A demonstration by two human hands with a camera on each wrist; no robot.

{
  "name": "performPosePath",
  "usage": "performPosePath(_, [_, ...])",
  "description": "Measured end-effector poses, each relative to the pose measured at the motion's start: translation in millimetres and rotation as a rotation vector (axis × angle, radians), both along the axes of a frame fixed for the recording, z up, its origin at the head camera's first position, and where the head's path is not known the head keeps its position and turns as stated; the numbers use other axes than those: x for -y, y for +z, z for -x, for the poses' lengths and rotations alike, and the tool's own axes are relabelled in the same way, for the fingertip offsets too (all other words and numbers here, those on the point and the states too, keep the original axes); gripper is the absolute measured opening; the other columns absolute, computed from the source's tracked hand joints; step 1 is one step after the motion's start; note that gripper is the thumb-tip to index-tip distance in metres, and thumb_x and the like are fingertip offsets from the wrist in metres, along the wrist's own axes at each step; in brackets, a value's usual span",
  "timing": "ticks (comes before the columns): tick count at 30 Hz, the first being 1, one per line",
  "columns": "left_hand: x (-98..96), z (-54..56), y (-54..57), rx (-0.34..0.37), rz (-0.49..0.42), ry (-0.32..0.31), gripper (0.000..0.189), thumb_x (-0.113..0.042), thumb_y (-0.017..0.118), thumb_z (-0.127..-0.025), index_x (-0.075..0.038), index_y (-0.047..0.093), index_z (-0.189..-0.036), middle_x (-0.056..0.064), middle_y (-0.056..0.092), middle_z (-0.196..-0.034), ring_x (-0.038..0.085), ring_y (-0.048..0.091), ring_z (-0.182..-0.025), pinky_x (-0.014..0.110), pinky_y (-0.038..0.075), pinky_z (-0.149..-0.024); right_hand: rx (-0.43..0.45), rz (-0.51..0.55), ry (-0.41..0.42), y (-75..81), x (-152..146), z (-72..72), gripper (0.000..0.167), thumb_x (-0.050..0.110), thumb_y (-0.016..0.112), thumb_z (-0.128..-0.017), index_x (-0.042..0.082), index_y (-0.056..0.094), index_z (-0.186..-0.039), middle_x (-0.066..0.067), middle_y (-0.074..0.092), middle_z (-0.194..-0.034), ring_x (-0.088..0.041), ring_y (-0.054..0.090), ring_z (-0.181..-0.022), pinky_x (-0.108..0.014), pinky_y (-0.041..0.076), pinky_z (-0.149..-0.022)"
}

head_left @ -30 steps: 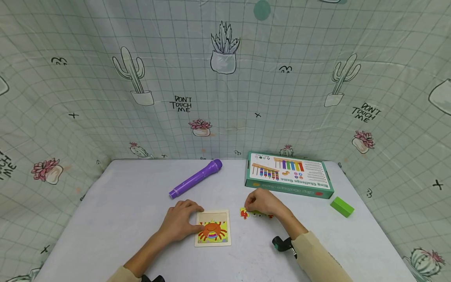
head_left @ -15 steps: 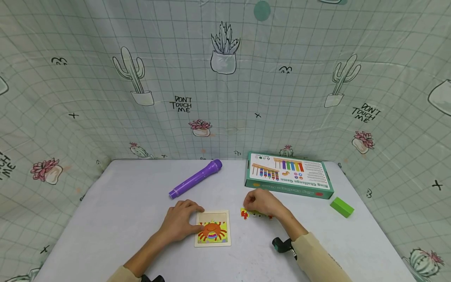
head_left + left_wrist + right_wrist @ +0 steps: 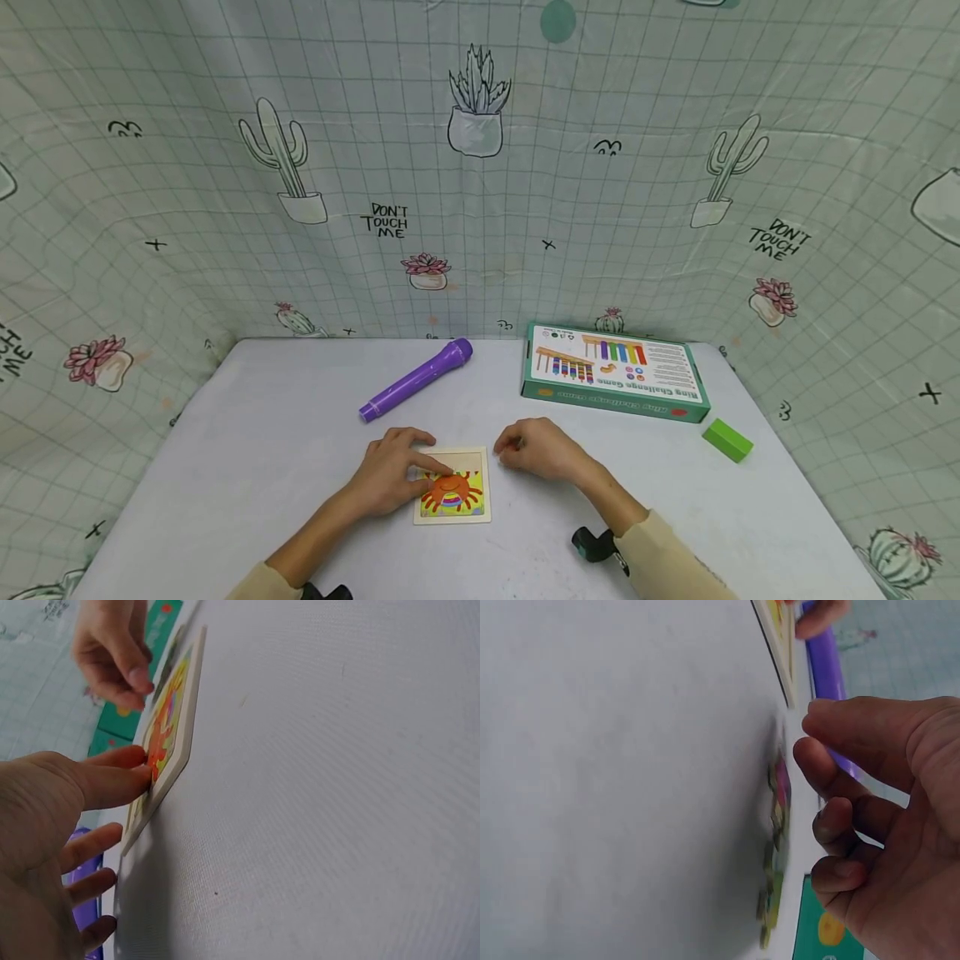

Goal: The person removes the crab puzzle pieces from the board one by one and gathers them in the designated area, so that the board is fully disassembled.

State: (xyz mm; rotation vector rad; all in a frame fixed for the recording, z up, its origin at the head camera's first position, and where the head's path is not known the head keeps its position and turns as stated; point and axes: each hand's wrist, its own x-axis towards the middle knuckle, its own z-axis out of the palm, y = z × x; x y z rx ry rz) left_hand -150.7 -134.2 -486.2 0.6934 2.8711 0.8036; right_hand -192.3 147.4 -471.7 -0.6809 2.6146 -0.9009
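Note:
A square wooden jigsaw puzzle (image 3: 452,518) with an orange crab picture lies on the table; the top strip of its tray shows bare wood. My left hand (image 3: 386,475) is at its left side, index finger stretched over the picture and thumb resting near it; the other fingers spread past the edge, as the left wrist view shows. To the right of the puzzle, my right hand (image 3: 542,450) hovers with loosely curled fingers, a gap between thumb and index fingertip. Several loose puzzle pieces (image 3: 778,817) lie in a row below it, hidden by the hand in the head view.
A purple toy microphone (image 3: 416,380) lies behind the puzzle. At the back right is a green-edged Ring Challenge Game box (image 3: 617,368), with a green block (image 3: 727,441) beside its near corner. A patterned cloth (image 3: 480,208) hangs around the table.
My right hand has come away from the loose pieces, moving left and slightly nearer, towards the puzzle. My left index finger has shifted from the tray's top corner onto the crab picture.

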Motion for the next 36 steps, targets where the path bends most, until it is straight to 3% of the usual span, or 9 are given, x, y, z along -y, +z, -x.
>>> performPosePath(11, [-0.1, 0.7, 4.6, 0.031, 0.004, -0.022, 0.020, -0.026, 0.078, -0.086, -0.037, 0.080, -0.103, 0.005, 0.058, -0.135, 0.036, 0.043, -0.132, 0.067, 0.030, -0.102, -0.048, -0.052, 0.094, 0.4, 17.6, -24.7, 0.028, 0.022, 0.078, -0.088, 0.012, 0.076, -0.114, 0.013, 0.057, -0.073, -0.003, 0.050, -0.069, -0.024, 0.043, -0.068])
performPosePath(19, [0.0, 0.1, 5.1, 0.011, -0.004, -0.023, 0.019, -0.026, 0.078, -0.086, -0.036, 0.081, -0.102, 0.005, 0.059, -0.133, 0.037, 0.044, -0.131, 0.067, 0.031, -0.101, -0.044, -0.074, 0.109, 1.8, 22.6, -28.3, 0.023, 0.024, 0.077, -0.088, 0.016, 0.077, -0.110, 0.014, 0.056, -0.073, -0.004, 0.050, -0.069, -0.024, 0.042, -0.069])
performPosePath(27, [-0.8, -1.7, 2.4, -0.023, 0.014, -0.005, 0.019, -0.027, 0.079, -0.083, -0.037, 0.081, -0.099, 0.002, 0.059, -0.132, 0.033, 0.045, -0.130, 0.064, 0.033, -0.100, -0.033, -0.057, 0.072, -2.0, 28.6, -27.9, 0.021, 0.026, 0.079, -0.087, 0.014, 0.074, -0.103, 0.012, 0.055, -0.071, -0.004, 0.048, -0.067, -0.023, 0.041, -0.065])
performPosePath(36, [-2.8, -1.6, 0.2, -0.060, 0.017, -0.001, 0.020, -0.025, 0.079, -0.081, -0.037, 0.081, -0.096, 0.001, 0.059, -0.130, 0.031, 0.046, -0.127, 0.062, 0.034, -0.098, -0.015, -0.096, 0.070, -3.6, 29.6, -28.7, 0.038, 0.036, 0.086, -0.077, 0.016, 0.069, -0.105, 0.006, 0.055, -0.079, -0.006, 0.046, -0.069, -0.022, 0.038, -0.061])
